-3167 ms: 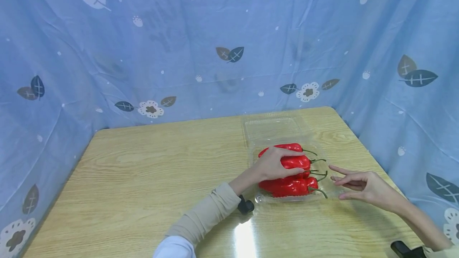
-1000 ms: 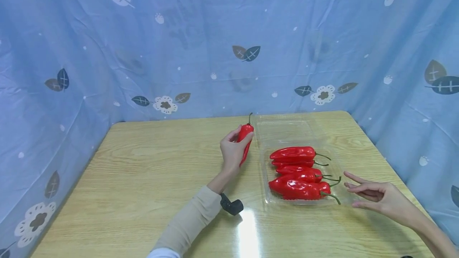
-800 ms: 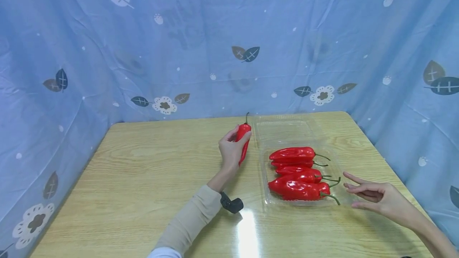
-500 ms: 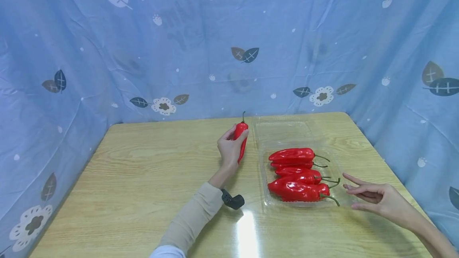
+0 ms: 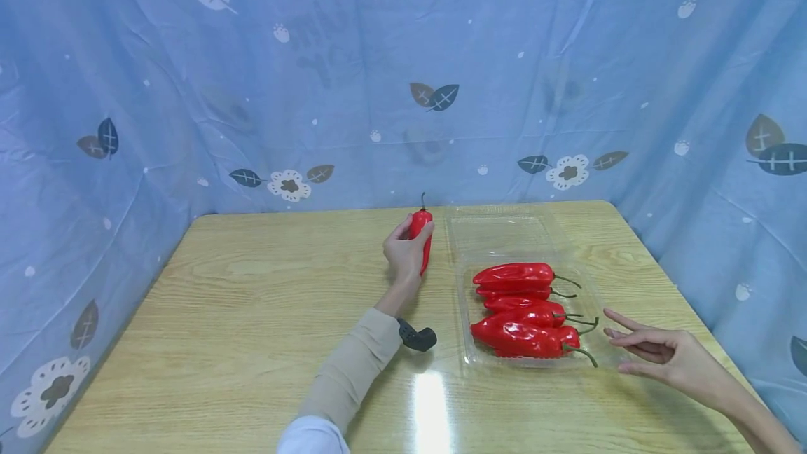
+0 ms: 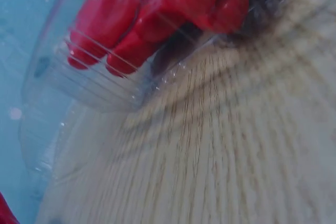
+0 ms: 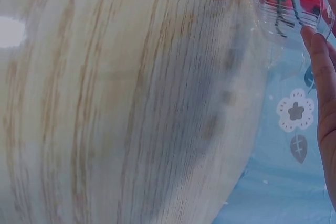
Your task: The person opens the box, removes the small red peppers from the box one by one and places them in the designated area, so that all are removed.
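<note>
A long red pepper (image 5: 421,224) with a thin green stem stands nearly upright in my left hand (image 5: 403,252), pinched between thumb and fingers over the table, left of a hinged clear plastic box. Several more red peppers (image 5: 526,336) lie side by side in the box base (image 5: 464,328), stems toward the right. Those peppers (image 6: 105,19) show through the box wall in the left wrist view, where a bit of red pepper (image 6: 5,214) enters the lower left corner. My right hand (image 5: 671,356) holds nothing; its loosely extended fingers (image 7: 321,64) are right at the box's right side.
The box's see-through lid (image 5: 498,231) lies folded back toward the far table edge. Blue leaf-print curtain (image 5: 353,76) closes off the back and both sides of the wooden table (image 5: 252,314). A black wrist camera (image 5: 419,338) sits at the left cuff.
My left hand, earlier gripping among the peppers in the box, has brought one out to the left and drifted slightly farther left. My right hand stays beside the box.
</note>
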Motion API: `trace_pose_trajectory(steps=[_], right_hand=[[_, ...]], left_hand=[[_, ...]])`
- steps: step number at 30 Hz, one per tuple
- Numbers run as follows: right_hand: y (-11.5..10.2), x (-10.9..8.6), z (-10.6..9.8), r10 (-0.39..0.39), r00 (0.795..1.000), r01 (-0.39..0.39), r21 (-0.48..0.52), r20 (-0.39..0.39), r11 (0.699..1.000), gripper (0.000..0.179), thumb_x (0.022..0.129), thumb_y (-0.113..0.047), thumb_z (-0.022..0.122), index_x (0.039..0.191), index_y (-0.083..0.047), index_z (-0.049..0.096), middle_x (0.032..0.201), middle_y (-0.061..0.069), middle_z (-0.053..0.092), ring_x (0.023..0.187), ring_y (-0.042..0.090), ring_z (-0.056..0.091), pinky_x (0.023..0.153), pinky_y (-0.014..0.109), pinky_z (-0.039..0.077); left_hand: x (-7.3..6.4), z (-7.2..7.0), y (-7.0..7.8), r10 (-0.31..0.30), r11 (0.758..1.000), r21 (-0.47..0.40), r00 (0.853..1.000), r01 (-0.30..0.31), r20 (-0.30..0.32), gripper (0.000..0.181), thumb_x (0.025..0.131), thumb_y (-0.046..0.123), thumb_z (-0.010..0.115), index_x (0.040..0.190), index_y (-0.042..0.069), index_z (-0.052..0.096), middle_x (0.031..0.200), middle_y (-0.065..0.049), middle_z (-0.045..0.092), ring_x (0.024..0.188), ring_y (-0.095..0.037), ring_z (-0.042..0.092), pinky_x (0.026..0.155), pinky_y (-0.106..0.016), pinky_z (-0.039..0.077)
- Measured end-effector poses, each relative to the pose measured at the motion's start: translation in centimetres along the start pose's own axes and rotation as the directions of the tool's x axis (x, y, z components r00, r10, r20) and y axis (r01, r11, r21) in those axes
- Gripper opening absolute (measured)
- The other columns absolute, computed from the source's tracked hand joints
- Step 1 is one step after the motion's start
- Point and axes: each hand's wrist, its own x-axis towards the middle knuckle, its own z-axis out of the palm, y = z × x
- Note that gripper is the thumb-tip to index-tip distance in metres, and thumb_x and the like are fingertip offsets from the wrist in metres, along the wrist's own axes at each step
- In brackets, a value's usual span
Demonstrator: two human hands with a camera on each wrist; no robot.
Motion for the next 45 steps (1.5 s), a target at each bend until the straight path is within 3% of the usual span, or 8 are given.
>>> trace_pose_trajectory(steps=[11,22,32,41,45], right_hand=[[-0.1,-0.2,-0.1,0.014,1.0,-0.014,-0.013,0.008,1.0,0.036,0.077,0.026,0.06,0.112,0.02,0.057,0.148,-0.002,0.043,0.12,0.012,0.054,0.086,0.027,0.05],[0.1,0.2,0.1,0.017,1.0,-0.017,0.006,0.005,1.0,0.034,0.078,0.024,0.06,0.111,0.02,0.057,0.147,-0.003,0.044,0.12,0.012,0.055,0.087,0.028,0.05],[-0.1,-0.2,0.0,0.01,1.0,-0.01,0.017,-0.005,1.0,0.036,0.076,0.026,0.059,0.112,0.021,0.057,0.147,-0.001,0.044,0.12,0.013,0.055,0.087,0.027,0.05],[-0.1,-0.2,0.1,0.011,1.0,-0.011,-0.005,-0.013,1.0,0.038,0.075,0.026,0.061,0.113,0.018,0.058,0.147,0.0,0.044,0.12,0.014,0.055,0.085,0.028,0.051],[-0.1,-0.1,0.2,0.008,1.0,-0.008,-0.01,-0.019,1.0,0.038,0.075,0.025,0.062,0.112,0.018,0.058,0.146,-0.001,0.045,0.119,0.014,0.055,0.085,0.027,0.051]], left_hand=[[1.0,1.8,-1.6,-0.097,0.995,-0.033,0.993,0.095,-0.072,0.047,0.073,0.017,0.084,0.118,0.012,0.07,0.114,-0.008,0.068,0.106,-0.022,0.062,0.087,-0.032,0.053],[3.0,2.0,-2.3,-0.062,0.995,0.062,0.987,0.072,-0.149,0.045,0.073,0.015,0.084,0.115,0.009,0.071,0.11,-0.01,0.07,0.103,-0.023,0.064,0.089,-0.034,0.053],[4.0,2.7,-2.4,-0.041,0.974,0.209,0.978,0.084,-0.205,0.045,0.071,0.023,0.085,0.113,0.013,0.073,0.108,-0.008,0.071,0.101,-0.023,0.066,0.089,-0.037,0.052],[4.5,3.1,-2.6,-0.017,0.985,0.162,0.977,0.052,-0.212,0.044,0.071,0.016,0.085,0.112,0.006,0.072,0.108,-0.013,0.07,0.102,-0.027,0.065,0.089,-0.037,0.052],[4.7,3.1,-2.6,-0.014,0.978,0.201,0.978,0.057,-0.206,0.043,0.072,0.016,0.084,0.112,0.007,0.072,0.108,-0.013,0.07,0.102,-0.027,0.065,0.088,-0.037,0.053]])
